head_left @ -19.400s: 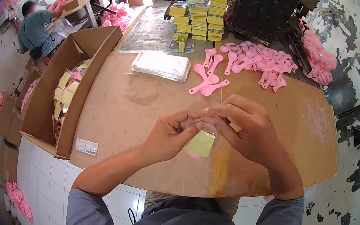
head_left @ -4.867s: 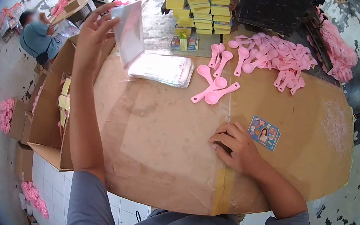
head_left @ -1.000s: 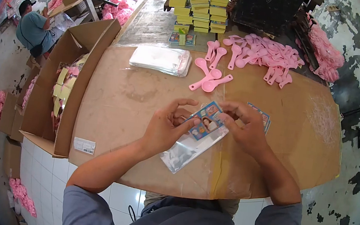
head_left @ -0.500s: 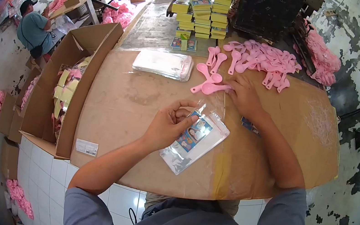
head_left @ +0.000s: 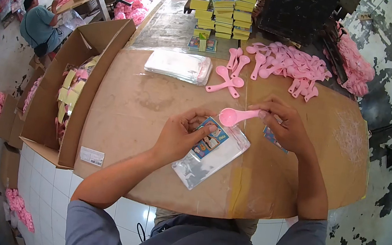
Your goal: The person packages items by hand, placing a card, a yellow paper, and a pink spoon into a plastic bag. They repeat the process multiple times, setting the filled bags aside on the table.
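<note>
My left hand pinches a clear plastic bag near its mouth, thumb resting over a blue printed card that shows at the bag. Between the thumb and fingers of my right hand is the handle of a pink scoop spoon. Its bowl hangs right at the bag's upper end, close to my left fingertips. Another blue printed card lies partly hidden below my right wrist. Beyond my hands, two crossed pink spoons rest on the cardboard-covered table.
A stack of clear bags lies ahead, with a pile of pink spoons farther right. Yellow-edged card stacks stand behind. A cardboard box holding packed pieces is at the left. A person sits far left.
My right hand has lifted a pink spoon from the nearby group and brought it toward me, over to the bag. My left hand stays at the bag.
</note>
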Demonstrator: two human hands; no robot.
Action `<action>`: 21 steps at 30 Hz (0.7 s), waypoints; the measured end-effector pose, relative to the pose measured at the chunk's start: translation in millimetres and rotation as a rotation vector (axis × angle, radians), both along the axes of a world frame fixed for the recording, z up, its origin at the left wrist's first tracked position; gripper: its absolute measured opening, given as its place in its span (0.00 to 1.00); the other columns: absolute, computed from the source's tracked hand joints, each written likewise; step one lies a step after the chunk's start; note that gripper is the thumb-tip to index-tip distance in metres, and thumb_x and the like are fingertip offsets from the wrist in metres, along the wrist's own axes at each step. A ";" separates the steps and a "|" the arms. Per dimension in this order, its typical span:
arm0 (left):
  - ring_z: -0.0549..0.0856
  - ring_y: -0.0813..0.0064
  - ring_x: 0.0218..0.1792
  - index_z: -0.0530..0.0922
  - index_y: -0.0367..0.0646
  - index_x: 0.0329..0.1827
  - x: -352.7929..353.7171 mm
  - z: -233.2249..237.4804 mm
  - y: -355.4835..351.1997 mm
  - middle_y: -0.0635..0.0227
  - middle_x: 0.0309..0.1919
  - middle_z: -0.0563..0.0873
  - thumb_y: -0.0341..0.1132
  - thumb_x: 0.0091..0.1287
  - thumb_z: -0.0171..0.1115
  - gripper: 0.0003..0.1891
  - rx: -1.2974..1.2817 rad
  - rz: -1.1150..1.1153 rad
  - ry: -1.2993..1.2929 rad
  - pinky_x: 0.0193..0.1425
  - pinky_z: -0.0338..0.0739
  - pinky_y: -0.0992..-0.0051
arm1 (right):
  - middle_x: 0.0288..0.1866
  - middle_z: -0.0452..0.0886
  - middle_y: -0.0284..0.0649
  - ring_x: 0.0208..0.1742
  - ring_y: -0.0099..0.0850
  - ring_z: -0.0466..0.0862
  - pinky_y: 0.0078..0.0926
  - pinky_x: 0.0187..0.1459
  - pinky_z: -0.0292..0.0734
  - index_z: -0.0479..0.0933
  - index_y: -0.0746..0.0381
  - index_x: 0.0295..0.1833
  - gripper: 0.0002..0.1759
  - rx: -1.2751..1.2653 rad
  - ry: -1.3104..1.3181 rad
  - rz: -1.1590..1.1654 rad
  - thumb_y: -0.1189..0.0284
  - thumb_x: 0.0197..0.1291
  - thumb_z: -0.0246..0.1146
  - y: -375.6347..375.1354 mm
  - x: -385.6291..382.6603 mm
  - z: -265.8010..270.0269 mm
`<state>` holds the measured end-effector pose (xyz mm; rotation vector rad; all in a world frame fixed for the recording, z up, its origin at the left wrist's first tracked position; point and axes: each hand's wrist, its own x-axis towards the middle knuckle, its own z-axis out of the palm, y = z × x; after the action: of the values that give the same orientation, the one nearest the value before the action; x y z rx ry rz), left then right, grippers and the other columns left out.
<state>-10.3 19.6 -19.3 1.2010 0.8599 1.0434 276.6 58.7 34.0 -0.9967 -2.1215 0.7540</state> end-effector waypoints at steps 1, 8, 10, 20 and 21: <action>0.90 0.82 0.43 0.78 0.33 0.64 0.5 0.8 -0.5 0.62 0.47 0.91 0.26 0.75 0.67 0.16 -0.008 0.003 0.000 0.45 0.86 0.81 | 0.41 0.81 0.39 0.40 0.31 0.79 0.30 0.43 0.74 0.86 0.63 0.56 0.13 0.011 -0.012 0.011 0.77 0.69 0.63 -0.2 0.6 1.0; 0.89 0.84 0.41 0.83 0.32 0.58 -2.0 -1.1 -1.0 0.63 0.45 0.92 0.28 0.76 0.66 0.12 -0.007 0.002 0.087 0.44 0.85 0.81 | 0.42 0.81 0.43 0.41 0.36 0.82 0.33 0.44 0.77 0.86 0.64 0.53 0.13 0.047 -0.059 0.067 0.79 0.65 0.62 -4.6 -8.2 6.4; 0.89 0.84 0.41 0.83 0.32 0.57 -2.6 0.0 -1.4 0.64 0.45 0.92 0.29 0.76 0.66 0.12 -0.004 -0.005 0.096 0.44 0.85 0.81 | 0.42 0.81 0.44 0.41 0.38 0.83 0.34 0.44 0.78 0.85 0.64 0.52 0.13 0.072 -0.107 0.070 0.80 0.64 0.62 -6.9 -9.0 12.6; 0.86 0.87 0.37 0.84 0.34 0.59 -2.1 8.0 -5.3 0.67 0.43 0.92 0.32 0.77 0.66 0.14 -0.020 -0.055 0.177 0.38 0.81 0.83 | 0.43 0.80 0.43 0.43 0.38 0.83 0.33 0.46 0.79 0.83 0.65 0.51 0.14 0.110 -0.142 0.124 0.84 0.61 0.60 -14.2 -25.0 23.4; 0.86 0.88 0.37 0.85 0.34 0.59 -1.8 9.8 -5.1 0.68 0.43 0.92 0.32 0.77 0.67 0.14 -0.042 -0.061 0.183 0.38 0.81 0.84 | 0.44 0.80 0.43 0.45 0.37 0.83 0.32 0.46 0.79 0.83 0.66 0.52 0.16 0.105 -0.154 0.152 0.85 0.60 0.59 -15.4 -26.8 24.8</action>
<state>-12.1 14.5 -9.5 1.2940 0.9754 0.8715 249.7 43.4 58.8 -0.8696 -2.3653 0.6476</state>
